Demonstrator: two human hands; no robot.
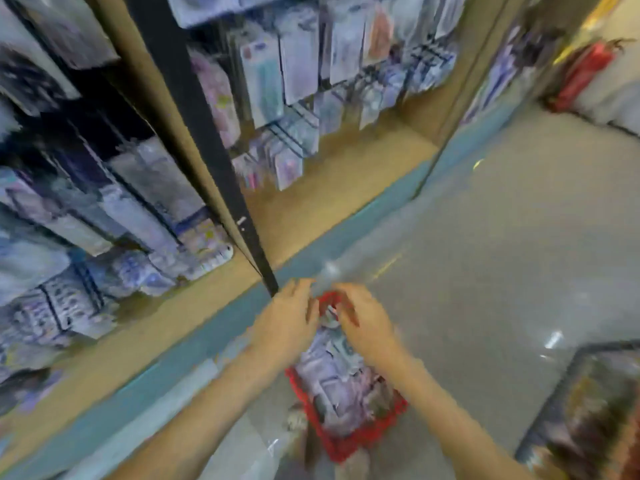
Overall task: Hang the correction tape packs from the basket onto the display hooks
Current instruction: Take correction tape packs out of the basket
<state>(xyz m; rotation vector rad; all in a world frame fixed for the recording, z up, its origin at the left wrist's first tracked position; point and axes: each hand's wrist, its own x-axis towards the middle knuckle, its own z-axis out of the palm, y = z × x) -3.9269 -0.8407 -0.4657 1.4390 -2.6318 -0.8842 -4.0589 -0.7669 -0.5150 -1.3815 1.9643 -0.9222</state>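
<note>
A red plastic basket (349,448) stands on the floor below me, filled with pale lilac correction tape packs (325,375). Both my hands reach down over its far end. My left hand (287,320) and my right hand (363,320) are close together, fingers bent toward a small pack between them at the basket's far rim. The frame is blurred, so the grip itself is unclear. Display hooks with hanging packs (298,81) fill the shelf bay ahead, and more packs (138,209) hang in the bay to the left.
A black upright post (207,143) divides the two shelf bays. A tan base shelf with a teal kick strip (194,344) runs along the floor. Grey shiny floor (502,237) spreads to the right. A red object (585,74) stands far right; another display (588,417) sits bottom right.
</note>
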